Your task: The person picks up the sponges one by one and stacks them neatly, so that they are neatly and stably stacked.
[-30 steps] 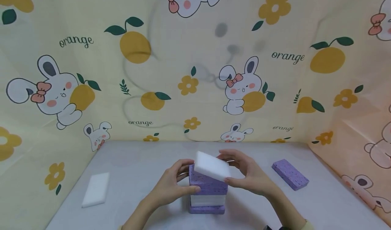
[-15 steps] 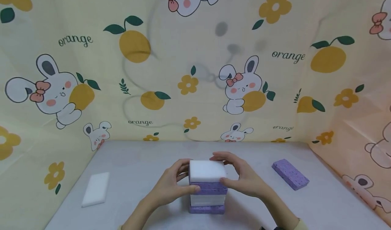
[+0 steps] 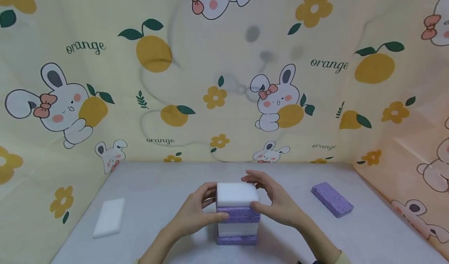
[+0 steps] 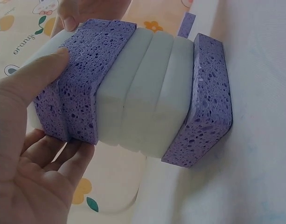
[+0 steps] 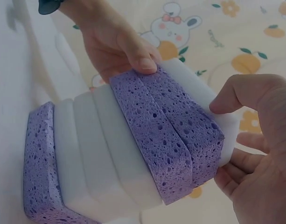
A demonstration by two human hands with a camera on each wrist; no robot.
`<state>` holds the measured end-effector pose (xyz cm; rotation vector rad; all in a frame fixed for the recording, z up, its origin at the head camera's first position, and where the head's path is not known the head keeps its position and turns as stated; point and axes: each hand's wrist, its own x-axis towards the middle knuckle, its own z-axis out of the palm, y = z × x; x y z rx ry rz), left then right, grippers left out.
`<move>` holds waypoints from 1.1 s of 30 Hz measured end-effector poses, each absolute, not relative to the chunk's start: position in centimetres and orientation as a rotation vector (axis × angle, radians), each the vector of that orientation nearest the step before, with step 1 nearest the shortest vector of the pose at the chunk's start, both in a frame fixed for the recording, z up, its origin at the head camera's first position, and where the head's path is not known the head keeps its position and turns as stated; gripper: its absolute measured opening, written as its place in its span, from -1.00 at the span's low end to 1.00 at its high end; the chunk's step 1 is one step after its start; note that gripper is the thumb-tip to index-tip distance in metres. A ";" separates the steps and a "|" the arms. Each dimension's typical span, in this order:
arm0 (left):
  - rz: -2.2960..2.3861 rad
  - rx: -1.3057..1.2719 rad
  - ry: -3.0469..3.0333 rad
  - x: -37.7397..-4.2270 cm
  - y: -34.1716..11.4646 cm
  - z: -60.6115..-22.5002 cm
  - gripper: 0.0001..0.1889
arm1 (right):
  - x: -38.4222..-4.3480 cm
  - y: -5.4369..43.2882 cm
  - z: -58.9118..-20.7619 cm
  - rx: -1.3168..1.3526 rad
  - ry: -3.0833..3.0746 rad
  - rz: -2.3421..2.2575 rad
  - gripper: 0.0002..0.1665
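A stack of sponges stands on the table in front of me. Its bottom layer is a purple pitted sponge [image 4: 203,102], followed by three white sponges [image 3: 237,229], then two purple sponges [image 5: 156,126]. A white sponge [image 3: 237,194] lies flat on top. From the left, my left hand [image 3: 197,208] grips the upper purple sponges, thumb on the front face and fingers round behind. My right hand [image 3: 280,201] holds the top white sponge at its right side, with the thumb at the near edge and fingers at the far side.
A loose white sponge [image 3: 109,218] lies to the left on the pale table [image 3: 158,182]. To the right lies a loose purple sponge [image 3: 332,199]. A patterned cloth [image 3: 196,61] with rabbits and oranges encloses the back and sides.
The right hand has lowered the tilted white sponge and laid it flat on top of the stack, shifting slightly left. The left hand has kept its grip on the purple sponges.
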<state>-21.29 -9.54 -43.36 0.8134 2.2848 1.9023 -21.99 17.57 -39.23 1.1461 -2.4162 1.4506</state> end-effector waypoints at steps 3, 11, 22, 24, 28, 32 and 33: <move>1.898 0.805 2.288 -21.3 -9.5 -43.4 -0.20 | -22.0 17.6 -39.3 1.152 -2.407 1.450 -0.11; 1.898 0.806 2.285 -21.3 -9.4 -43.4 -0.21 | -22.1 17.9 -39.4 1.136 -2.430 1.441 -0.15; 1.898 0.814 2.284 -21.2 -9.5 -43.4 -0.23 | -22.3 18.0 -39.5 1.158 -2.405 1.509 -0.13; 1.897 0.806 2.287 -21.2 -9.5 -43.5 -0.23 | -22.4 17.9 -39.5 1.161 -2.404 1.506 -0.14; 1.885 0.796 2.297 -21.2 -9.6 -43.4 -0.23 | -22.3 17.9 -39.6 1.162 -2.406 1.511 -0.16; 1.880 0.805 2.302 -21.2 -9.5 -43.2 -0.22 | -22.4 17.9 -39.6 1.146 -2.405 1.530 -0.15; 1.879 0.807 2.303 -21.2 -9.5 -43.2 -0.22 | -22.4 18.0 -39.6 1.145 -2.403 1.530 -0.15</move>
